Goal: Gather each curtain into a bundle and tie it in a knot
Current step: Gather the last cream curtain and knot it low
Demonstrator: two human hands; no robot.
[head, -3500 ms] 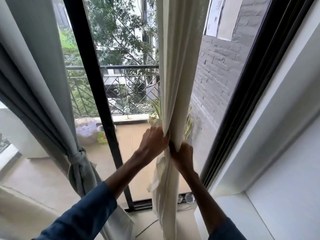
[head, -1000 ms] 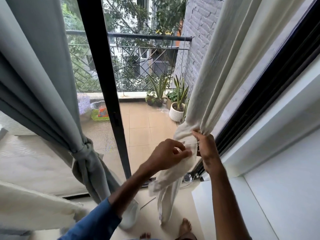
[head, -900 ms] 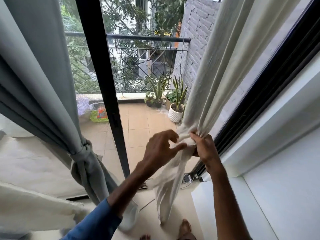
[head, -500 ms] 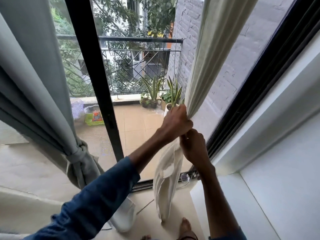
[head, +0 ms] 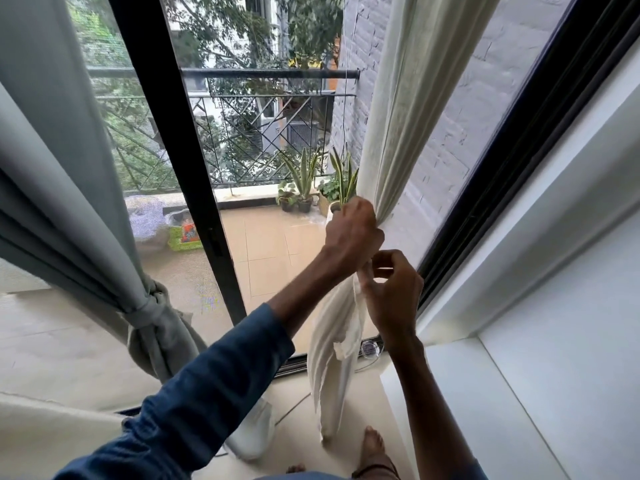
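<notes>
Head: left grip, right grip clutch cream curtain.

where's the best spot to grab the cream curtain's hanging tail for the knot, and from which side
Grip the tail high up, just under the left hand that bunches the curtain: there the folds are squeezed narrow, while lower down they hang loose and wide. Come from the right, where the right hand pinches its edge; the left forearm crosses the other side.

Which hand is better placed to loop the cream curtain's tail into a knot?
Probably the right hand: it pinches the loose tail just below, while the left hand grips the gathered cream curtain above.
</notes>
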